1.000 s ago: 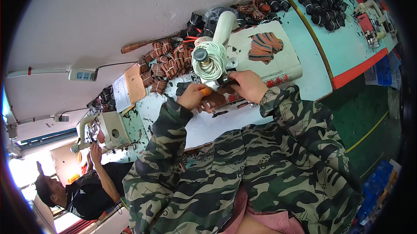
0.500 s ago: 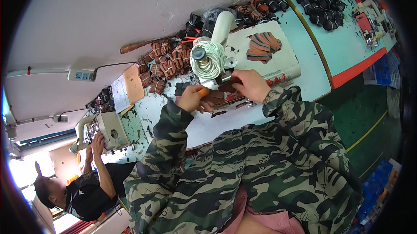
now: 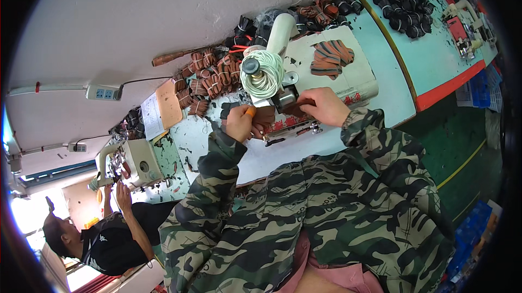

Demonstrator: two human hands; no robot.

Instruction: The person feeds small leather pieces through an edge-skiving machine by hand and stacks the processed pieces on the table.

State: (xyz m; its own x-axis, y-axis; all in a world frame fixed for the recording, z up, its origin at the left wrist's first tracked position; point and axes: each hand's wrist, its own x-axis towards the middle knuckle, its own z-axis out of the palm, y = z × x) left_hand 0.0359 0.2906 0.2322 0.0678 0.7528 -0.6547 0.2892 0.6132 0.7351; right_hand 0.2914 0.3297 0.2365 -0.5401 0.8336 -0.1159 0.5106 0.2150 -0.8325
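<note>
Brown flat pieces point(image 3: 265, 114), matte and supple-looking, are gathered in the closed left grip point(image 3: 238, 123) at the cream machine's point(image 3: 361, 78) front edge. The right grip point(image 3: 325, 106) has bent fingers beside a smooth, dark metal cylinder point(image 3: 286, 98); whether they pinch anything cannot be told. Compared with the preceding frame, the right grip lies farther right, exposing more of the cylinder. Above hangs coiled white cord point(image 3: 272, 75); red printed characters mark the machine's front, over a pale tabletop point(image 3: 255, 162).
</note>
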